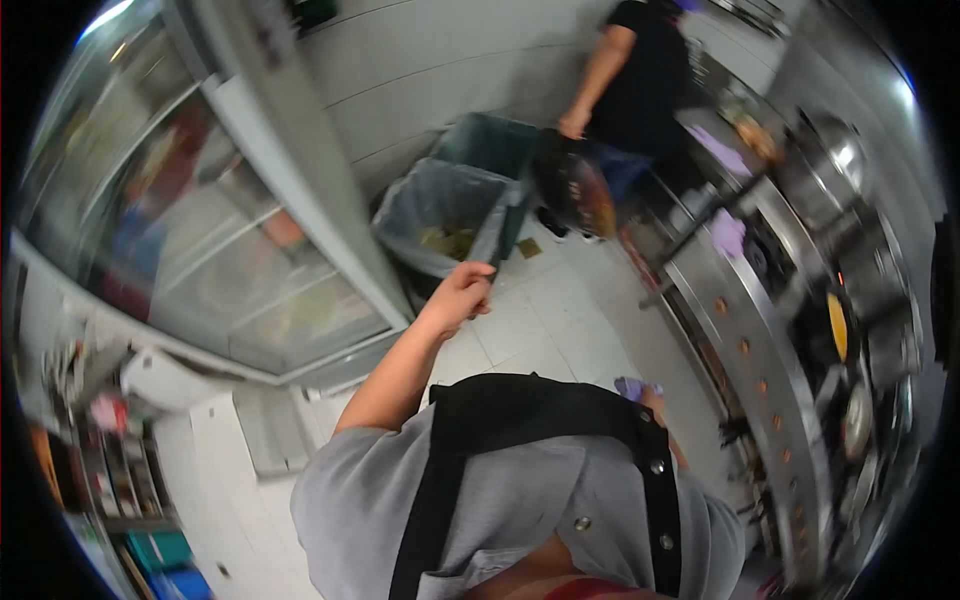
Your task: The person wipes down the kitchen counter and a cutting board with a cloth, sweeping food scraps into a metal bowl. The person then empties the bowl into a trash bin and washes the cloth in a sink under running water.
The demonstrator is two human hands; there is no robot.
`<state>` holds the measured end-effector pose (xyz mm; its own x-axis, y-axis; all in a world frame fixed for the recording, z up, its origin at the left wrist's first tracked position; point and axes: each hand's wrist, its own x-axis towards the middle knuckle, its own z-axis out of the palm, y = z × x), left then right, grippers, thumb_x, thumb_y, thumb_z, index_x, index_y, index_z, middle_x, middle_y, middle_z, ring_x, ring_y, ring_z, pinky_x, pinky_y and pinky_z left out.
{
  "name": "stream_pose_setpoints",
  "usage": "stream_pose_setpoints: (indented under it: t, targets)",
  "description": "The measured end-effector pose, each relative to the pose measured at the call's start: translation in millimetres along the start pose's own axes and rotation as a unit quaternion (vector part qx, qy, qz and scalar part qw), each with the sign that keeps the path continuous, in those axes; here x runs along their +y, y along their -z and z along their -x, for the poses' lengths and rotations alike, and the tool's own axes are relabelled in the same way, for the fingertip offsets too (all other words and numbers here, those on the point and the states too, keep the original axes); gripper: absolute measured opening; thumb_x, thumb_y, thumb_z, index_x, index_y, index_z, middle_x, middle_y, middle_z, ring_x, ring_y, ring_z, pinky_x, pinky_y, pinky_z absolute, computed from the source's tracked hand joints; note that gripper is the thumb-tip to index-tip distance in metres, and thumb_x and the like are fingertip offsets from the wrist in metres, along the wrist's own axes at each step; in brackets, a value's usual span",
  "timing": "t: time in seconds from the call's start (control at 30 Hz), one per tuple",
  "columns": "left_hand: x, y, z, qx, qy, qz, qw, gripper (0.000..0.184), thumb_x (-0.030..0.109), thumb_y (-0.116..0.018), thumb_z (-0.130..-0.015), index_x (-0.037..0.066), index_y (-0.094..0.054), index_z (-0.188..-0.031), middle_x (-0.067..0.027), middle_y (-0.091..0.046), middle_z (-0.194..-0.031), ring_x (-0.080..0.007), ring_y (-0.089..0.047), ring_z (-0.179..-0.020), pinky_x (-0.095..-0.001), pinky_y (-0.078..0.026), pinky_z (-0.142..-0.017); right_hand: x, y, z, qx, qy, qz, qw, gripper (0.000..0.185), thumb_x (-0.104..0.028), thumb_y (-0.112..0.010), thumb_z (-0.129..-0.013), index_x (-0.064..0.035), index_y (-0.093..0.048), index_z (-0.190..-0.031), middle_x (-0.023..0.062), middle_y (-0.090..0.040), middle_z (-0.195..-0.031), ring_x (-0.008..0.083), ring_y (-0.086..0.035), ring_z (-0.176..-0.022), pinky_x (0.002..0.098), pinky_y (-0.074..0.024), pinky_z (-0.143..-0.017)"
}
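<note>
My left hand is raised in front of me, near a lined bin. Its fingers are loosely curled and I see nothing in them. Low on my right side, partly covered by my apron, my right hand closes on a small purple cloth. Much of that hand is hidden or blurred. The bin, with a clear bag over its rim, has some yellowish-brown scraps inside.
A glass-door fridge stands left; a stove with pots and pans runs along the right. Ahead, another person holds a dark rounded thing, blurred. Another green bin stands behind. Purple cloths lie by the stove.
</note>
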<state>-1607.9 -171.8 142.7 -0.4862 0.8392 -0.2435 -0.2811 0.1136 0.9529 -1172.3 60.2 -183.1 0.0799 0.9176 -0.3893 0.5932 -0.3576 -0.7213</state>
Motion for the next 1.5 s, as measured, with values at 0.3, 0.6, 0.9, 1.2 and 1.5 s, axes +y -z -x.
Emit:
stream_pose_setpoints:
  t: [0.3,0.6,0.9,1.2,1.5]
  targets:
    - [9,-58,-22,-0.108,0.036,-0.053,0.992,0.031,0.008,-0.049,-0.084,0.007,-0.043,-0.114,0.0003,-0.047,-0.084,-0.0099,-0.050,-0.074,-0.0267,-0.047,-0.067,29,14,34,0.165,-0.048,-0.183,0.968,0.033,-0.020,-0.054,-0.069,0.0106,-0.056,-0.081,0.0189,-0.061,-0.077,0.0258,-0.061,-0.072,0.0398,-0.0468,-0.058]
    - [1,-106,-32,-0.185,0.051,-0.086,0.978,0.030,0.010,-0.051,-0.085,0.007,-0.042,-0.114,-0.0008,-0.048,-0.090,-0.0113,-0.052,-0.079,-0.0273,-0.048,-0.069,58,63,76,0.211,-0.164,-0.257,0.929,0.051,-0.020,-0.062,-0.072,0.0102,-0.046,-0.109,0.0254,-0.057,-0.101,0.0324,-0.059,-0.092,0.0370,-0.0473,-0.079]
    - [-5,-139,-40,-0.224,0.059,-0.123,0.965,0.033,0.008,-0.051,-0.084,0.005,-0.042,-0.115,-0.0021,-0.048,-0.092,-0.0122,-0.053,-0.078,-0.0276,-0.049,-0.069,61,86,117,0.269,-0.204,-0.170,0.926,0.056,-0.020,-0.063,-0.072,0.0100,-0.042,-0.114,0.0266,-0.055,-0.105,0.0328,-0.058,-0.094,0.0376,-0.0473,-0.080]
    - [-15,-173,-45,-0.276,0.073,-0.132,0.949,0.033,0.008,-0.051,-0.084,0.006,-0.042,-0.116,-0.0016,-0.048,-0.092,-0.0123,-0.052,-0.078,-0.0276,-0.049,-0.069,88,86,112,0.187,-0.193,-0.221,0.938,0.061,-0.019,-0.062,-0.072,0.0109,-0.038,-0.119,0.0273,-0.052,-0.111,0.0346,-0.056,-0.097,0.0383,-0.0469,-0.082]
    - [-23,-196,-42,-0.274,0.081,-0.150,0.946,0.032,0.009,-0.050,-0.084,0.008,-0.041,-0.115,-0.0020,-0.047,-0.096,-0.0134,-0.051,-0.082,-0.0295,-0.048,-0.073,101,102,106,0.269,-0.166,-0.216,0.924,0.058,-0.028,-0.060,-0.070,0.0142,-0.046,-0.107,0.0260,-0.058,-0.099,0.0335,-0.059,-0.090,0.0366,-0.0475,-0.076]
